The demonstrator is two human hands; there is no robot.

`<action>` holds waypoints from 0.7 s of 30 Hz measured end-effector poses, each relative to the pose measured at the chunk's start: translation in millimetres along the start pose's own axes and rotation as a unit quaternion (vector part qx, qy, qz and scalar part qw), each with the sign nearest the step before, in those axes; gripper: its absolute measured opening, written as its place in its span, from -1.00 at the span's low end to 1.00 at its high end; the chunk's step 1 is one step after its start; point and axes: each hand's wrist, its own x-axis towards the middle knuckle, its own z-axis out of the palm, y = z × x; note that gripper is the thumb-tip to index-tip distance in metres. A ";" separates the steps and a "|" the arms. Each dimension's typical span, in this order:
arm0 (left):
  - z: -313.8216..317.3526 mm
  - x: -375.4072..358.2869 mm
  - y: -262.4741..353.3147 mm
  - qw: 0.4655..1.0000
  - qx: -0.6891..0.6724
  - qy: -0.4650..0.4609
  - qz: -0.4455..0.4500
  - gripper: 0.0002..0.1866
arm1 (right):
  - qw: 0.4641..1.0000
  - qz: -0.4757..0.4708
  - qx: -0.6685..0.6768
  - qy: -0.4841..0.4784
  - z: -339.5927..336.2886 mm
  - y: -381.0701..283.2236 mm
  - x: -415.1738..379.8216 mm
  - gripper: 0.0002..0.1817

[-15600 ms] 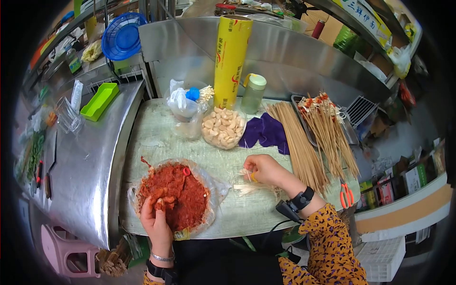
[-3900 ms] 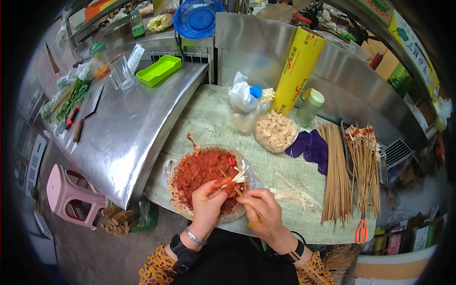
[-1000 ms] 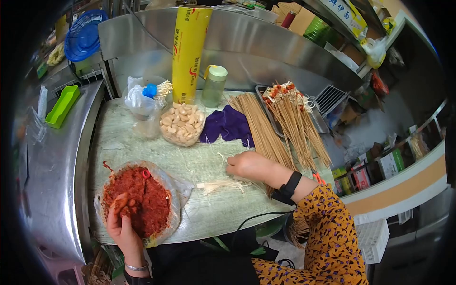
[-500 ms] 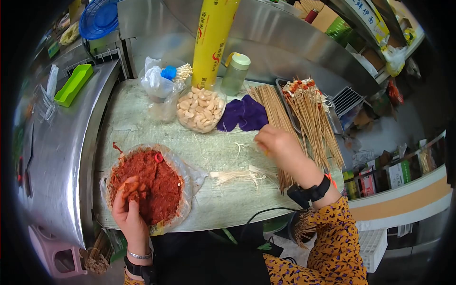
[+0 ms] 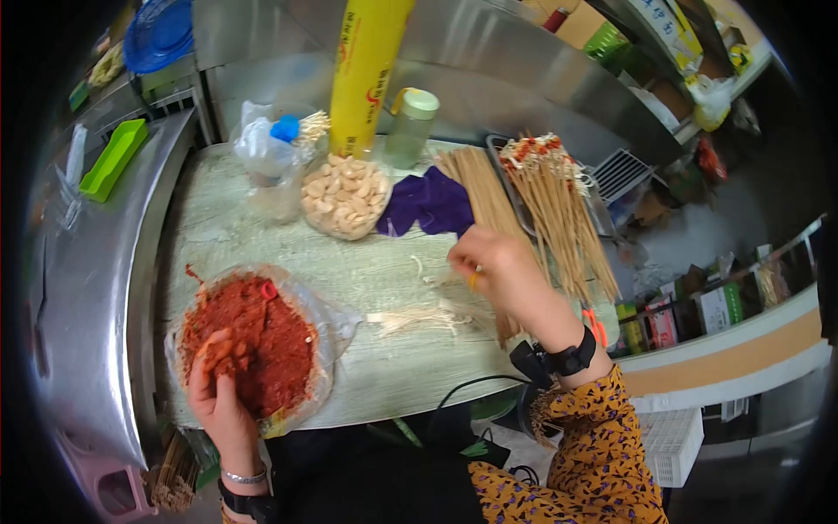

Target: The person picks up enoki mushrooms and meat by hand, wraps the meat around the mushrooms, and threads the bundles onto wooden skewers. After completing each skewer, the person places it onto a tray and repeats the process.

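Note:
My left hand (image 5: 218, 380) is over a plastic-lined bowl of coarse red paste (image 5: 279, 349). Its paste-smeared fingers are curled around a clump of the paste. Toward the right of the table, my right hand (image 5: 491, 262) is raised beside a bundle of bamboo skewers (image 5: 489, 188), fingers bent together. What they may pinch is hidden and slightly blurred. Pale thin strands (image 5: 417, 320), like enoki mushrooms, lie in a small bunch on the table below that hand. A red ring-shaped piece (image 5: 269, 289) rests on the paste.
Behind are a tub of peeled garlic cloves (image 5: 346, 196), a purple cloth (image 5: 428, 203), a yellow cling-film box (image 5: 367, 79) and a capped bottle (image 5: 411, 131). Loaded skewers (image 5: 559, 210) lie across a metal tray at right. Orange-handled scissors (image 5: 595, 327) lie near the table's right edge.
The whole view has shifted, so the table's things appear farther left. My right hand stays near the skewers with its fingers turned slightly; my left hand remains at the paste.

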 end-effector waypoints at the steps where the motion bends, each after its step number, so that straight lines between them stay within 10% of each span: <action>1: -0.6 -0.2 -2.2 1.000 -0.003 0.003 0.001 -0.69 | 0.998 0.010 0.008 0.059 -13.3 -1.0 -0.1 -0.88; 9: -2.3 0.1 -3.3 1.000 0.016 0.001 -0.002 -0.68 | 0.969 0.012 -0.222 0.109 -38.6 -8.1 -16.6 -0.91; 15: -1.1 -0.1 -3.9 1.000 0.006 0.000 -0.002 -0.65 | 0.995 0.022 -0.088 -0.046 1.4 11.7 -22.1 -0.88; 21: 0.1 1.1 1.1 1.000 0.024 -0.001 0.005 -0.69 | 0.992 0.064 0.101 0.026 -9.1 -22.7 -3.6 -0.85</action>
